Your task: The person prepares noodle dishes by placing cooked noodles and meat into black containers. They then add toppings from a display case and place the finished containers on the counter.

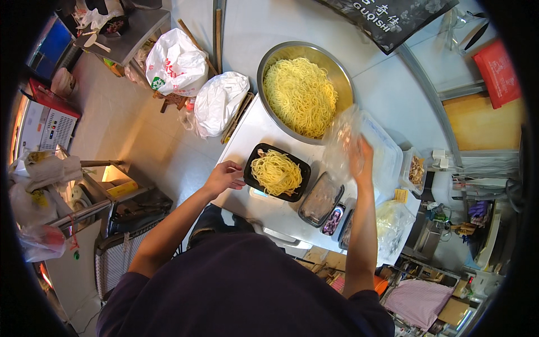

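My left hand (227,177) is at the left side of a black plastic food tray (304,181), its fingers apart and holding nothing. Whether the fingertips touch the rim is unclear. A mound of yellow noodles (276,172) fills most of the tray, which sits on what looks like a scale (257,193). Over to the right, my right hand (361,158) grips a clear plastic bag (340,137), somewhat blurred, with brownish bits showing through. Beyond both hands stands a large steel bowl (266,101) heaped with more noodles (301,99).
Along the white table's (236,145) near right lie a clear-lidded black container (322,200) and a phone (333,220). A translucent plastic bin (385,147) and a tub of brown pieces (416,169) stand farther right. White plastic bags (222,101) flank the table's left edge.
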Demonstrator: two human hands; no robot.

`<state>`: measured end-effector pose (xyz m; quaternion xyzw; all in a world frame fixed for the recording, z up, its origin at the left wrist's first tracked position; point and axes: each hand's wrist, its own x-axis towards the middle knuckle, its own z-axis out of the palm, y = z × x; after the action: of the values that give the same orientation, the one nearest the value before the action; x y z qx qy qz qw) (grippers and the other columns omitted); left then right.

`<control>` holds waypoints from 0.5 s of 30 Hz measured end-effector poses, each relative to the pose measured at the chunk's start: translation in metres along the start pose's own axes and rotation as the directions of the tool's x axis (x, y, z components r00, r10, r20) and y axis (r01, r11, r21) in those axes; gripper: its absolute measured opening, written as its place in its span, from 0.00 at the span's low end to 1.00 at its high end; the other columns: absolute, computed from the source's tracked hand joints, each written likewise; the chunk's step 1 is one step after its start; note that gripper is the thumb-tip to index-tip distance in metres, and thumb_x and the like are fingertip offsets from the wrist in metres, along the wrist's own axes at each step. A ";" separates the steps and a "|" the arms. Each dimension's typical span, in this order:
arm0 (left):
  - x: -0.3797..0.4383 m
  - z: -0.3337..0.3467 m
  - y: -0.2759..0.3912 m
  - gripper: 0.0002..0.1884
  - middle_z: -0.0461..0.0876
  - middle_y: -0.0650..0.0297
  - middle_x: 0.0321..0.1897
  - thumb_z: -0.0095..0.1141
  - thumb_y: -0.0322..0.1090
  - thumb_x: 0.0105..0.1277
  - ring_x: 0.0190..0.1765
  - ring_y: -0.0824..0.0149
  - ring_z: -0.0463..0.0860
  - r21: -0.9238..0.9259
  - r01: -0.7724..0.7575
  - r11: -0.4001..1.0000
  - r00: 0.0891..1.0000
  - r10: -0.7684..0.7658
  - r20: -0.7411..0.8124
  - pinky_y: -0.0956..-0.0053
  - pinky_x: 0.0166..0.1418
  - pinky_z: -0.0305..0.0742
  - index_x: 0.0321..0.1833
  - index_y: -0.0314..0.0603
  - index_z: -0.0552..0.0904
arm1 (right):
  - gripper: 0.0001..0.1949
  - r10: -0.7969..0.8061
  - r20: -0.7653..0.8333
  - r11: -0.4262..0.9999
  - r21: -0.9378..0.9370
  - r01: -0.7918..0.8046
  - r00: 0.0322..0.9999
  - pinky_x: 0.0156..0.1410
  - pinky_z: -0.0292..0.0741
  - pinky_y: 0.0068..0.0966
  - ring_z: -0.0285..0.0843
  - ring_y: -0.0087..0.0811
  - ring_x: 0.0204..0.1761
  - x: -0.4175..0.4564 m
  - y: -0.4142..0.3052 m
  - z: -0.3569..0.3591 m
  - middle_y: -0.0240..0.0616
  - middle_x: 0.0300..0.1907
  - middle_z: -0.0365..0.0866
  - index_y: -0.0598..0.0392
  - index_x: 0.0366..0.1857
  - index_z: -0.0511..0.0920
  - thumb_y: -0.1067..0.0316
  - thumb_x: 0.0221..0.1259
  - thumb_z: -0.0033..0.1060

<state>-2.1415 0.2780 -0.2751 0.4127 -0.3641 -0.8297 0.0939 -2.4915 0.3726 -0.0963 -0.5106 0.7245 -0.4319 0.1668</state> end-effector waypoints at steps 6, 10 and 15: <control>-0.008 -0.015 -0.005 0.14 0.83 0.51 0.45 0.60 0.31 0.70 0.43 0.55 0.89 0.001 -0.004 1.000 1.000 0.004 -0.021 0.65 0.46 0.87 0.53 0.32 0.74 | 0.11 -0.076 0.162 0.695 -0.699 0.169 0.984 0.51 0.78 0.41 0.82 0.55 0.49 0.131 0.106 0.034 0.56 0.51 0.82 0.61 0.41 0.81 0.63 0.66 0.60; -0.027 -0.022 -0.004 0.13 0.83 0.52 0.45 0.58 0.29 0.70 0.43 0.56 0.89 -0.035 -0.012 0.999 0.997 0.009 -0.081 0.64 0.47 0.87 0.52 0.32 0.74 | 0.15 0.087 0.200 0.676 -0.731 0.090 0.976 0.51 0.78 0.44 0.83 0.56 0.47 0.144 0.132 0.093 0.56 0.46 0.84 0.57 0.38 0.83 0.55 0.62 0.64; -0.044 -0.043 -0.010 0.12 0.83 0.53 0.45 0.57 0.28 0.70 0.43 0.57 0.89 -0.077 -0.035 0.996 0.986 0.023 -0.163 0.64 0.47 0.87 0.53 0.32 0.74 | 0.11 0.196 0.027 0.735 -0.666 -0.128 0.980 0.52 0.81 0.36 0.86 0.51 0.48 0.159 0.056 0.065 0.55 0.43 0.86 0.59 0.40 0.86 0.69 0.52 0.66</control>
<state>-2.0800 0.2826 -0.2719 0.4693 -0.3279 -0.8058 0.1516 -2.5481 0.2084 -0.1464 -0.4913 0.8632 -0.1066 0.0468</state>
